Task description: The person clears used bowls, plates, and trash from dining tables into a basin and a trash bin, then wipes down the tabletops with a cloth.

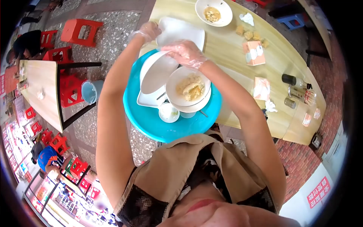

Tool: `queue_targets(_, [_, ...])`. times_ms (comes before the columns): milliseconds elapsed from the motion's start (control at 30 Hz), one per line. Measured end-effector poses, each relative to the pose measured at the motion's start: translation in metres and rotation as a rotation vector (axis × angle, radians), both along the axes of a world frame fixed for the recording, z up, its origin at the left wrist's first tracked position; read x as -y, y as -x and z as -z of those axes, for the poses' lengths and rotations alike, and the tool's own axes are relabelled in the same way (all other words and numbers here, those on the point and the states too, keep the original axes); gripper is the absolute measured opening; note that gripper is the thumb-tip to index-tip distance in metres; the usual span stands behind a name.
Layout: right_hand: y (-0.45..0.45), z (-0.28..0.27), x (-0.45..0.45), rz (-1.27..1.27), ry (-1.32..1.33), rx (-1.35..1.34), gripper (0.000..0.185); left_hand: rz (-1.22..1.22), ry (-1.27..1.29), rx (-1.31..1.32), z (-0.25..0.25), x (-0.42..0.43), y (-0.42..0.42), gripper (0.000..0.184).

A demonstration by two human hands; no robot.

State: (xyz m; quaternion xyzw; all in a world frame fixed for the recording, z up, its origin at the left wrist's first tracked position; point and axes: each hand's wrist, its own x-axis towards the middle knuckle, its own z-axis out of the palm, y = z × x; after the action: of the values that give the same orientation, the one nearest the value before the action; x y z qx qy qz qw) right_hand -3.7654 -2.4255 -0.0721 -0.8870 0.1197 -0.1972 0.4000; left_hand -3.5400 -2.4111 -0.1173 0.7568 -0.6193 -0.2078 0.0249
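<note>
My left hand (148,32), in a clear plastic glove, is closed at the left edge of a white rectangular plate (181,33) on the table. My right hand (185,53), gloved the same way, grips the rim of a tilted white bowl (154,73) over a round turquoise tub (143,126). Inside the tub, beside that bowl, another white bowl (177,99) holds pale food scraps (192,89). A small white cup (168,112) sits just below it. Part of a white dish (145,100) shows beneath the tilted bowl.
On the wooden table (227,49) are a bowl with leftovers (212,14), crumpled tissue (247,19), yellowish food pieces (252,35), a tissue pack (254,53) and a dark-capped bottle (295,80). Red stools (80,32), another table (39,89) and a blue bucket (90,92) stand left.
</note>
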Motion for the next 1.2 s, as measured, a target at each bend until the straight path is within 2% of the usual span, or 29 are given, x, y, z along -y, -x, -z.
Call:
queue_targets(100, [0.010,0.006,0.001,-0.031,0.068,-0.123,0.020,-0.132,0.264,0.187,-0.030,-0.040,-0.031,0.021])
queue_targets(167, [0.013,0.007,-0.003,-0.031,-0.057,0.014,0.022,-0.374,0.418,-0.031,-0.067,-0.094,-0.043,0.020])
queue_targets(233, [0.014,0.006,-0.003,-0.068,-0.086,-0.045,0.023,-0.547,0.585,-0.043,-0.106,-0.157,-0.030,0.020])
queue_targets(300, [0.010,0.001,-0.001,-0.007,0.046,0.021,0.022,-0.771,0.522,-0.133,-0.144,-0.214,0.003,0.021])
queue_targets(333, [0.011,-0.005,-0.002,-0.016,-0.044,-0.023,0.023,-0.799,0.524,-0.048,-0.153,-0.243,0.018,0.026])
queue_targets(433, [0.013,-0.003,-0.002,0.020,-0.026,-0.021,0.024,-0.934,0.471,0.123,-0.137,-0.327,0.064,0.030])
queue_targets(500, [0.015,-0.002,-0.002,0.029,-0.053,-0.022,0.023,-0.943,0.545,0.027,-0.125,-0.351,0.107,0.027])
queue_targets(600, [0.019,-0.005,-0.002,0.066,-0.187,-0.117,0.022,-1.000,0.416,-0.029,-0.097,-0.353,0.155,0.023])
queue_targets(767, [0.013,-0.005,-0.002,0.127,-0.157,-0.193,0.029,-1.110,0.249,0.003,-0.047,-0.335,0.176,0.025])
queue_targets(833, [0.010,-0.007,-0.004,0.138,-0.156,-0.209,0.031,-0.946,-0.040,0.021,-0.082,-0.325,0.182,0.033])
queue_targets(867, [0.009,-0.010,-0.005,0.157,-0.136,-0.221,0.031,-0.962,-0.090,-0.014,-0.101,-0.312,0.188,0.042])
queue_targets(900, [0.010,-0.012,-0.007,0.175,-0.118,-0.234,0.031,-0.958,-0.092,-0.014,-0.098,-0.303,0.193,0.042])
queue_targets(967, [0.008,-0.007,-0.005,0.159,-0.080,-0.264,0.031,-0.815,0.141,-0.165,-0.084,-0.274,0.191,0.039])
queue_targets(1033, [0.007,-0.005,-0.004,0.154,-0.034,-0.279,0.030,-0.709,0.328,-0.155,-0.035,-0.243,0.185,0.035])
queue_targets(1067, [0.007,-0.002,-0.005,0.133,-0.047,-0.221,0.029,-0.695,0.339,-0.155,-0.023,-0.232,0.180,0.035])
queue_targets(1133, [0.008,0.006,-0.005,0.123,-0.018,-0.081,0.025,-0.679,0.166,-0.288,-0.010,-0.209,0.175,0.030])
queue_targets(1200, [0.008,0.007,-0.009,0.132,0.014,-0.071,0.024,-0.654,0.172,-0.313,-0.008,-0.204,0.174,0.028])
